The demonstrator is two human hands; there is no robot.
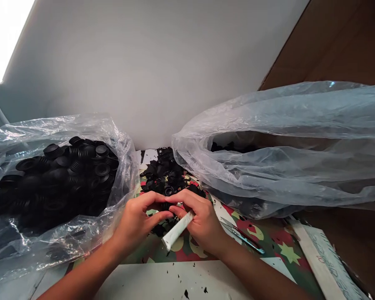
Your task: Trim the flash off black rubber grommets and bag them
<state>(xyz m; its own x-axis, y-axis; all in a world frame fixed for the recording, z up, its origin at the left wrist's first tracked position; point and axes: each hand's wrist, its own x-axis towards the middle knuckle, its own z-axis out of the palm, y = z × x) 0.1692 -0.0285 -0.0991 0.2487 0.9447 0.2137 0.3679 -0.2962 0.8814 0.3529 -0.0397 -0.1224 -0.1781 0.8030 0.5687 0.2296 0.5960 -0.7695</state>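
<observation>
My left hand (145, 214) and my right hand (195, 214) meet in front of me, fingertips closed around a small black ribbed rubber part (165, 206), mostly hidden by the fingers. A white wrapped handle (178, 230) also lies in my right hand, slanting down to the left from the palm; its other end is hidden. Just beyond the fingers, a heap of black scraps (165, 168) covers part of the patterned cloth. To the left, an open clear plastic bag (126, 166) holds several black ribbed round parts (62, 175).
A second clear bag (268, 175) with dark contents lies at right, by a cardboard box (337, 46). Scissors or a similar metal tool (245, 238) rest on the patterned cloth (273, 241). A white sheet (162, 281) with black crumbs lies nearest me. A lamp (8, 37) shines upper left.
</observation>
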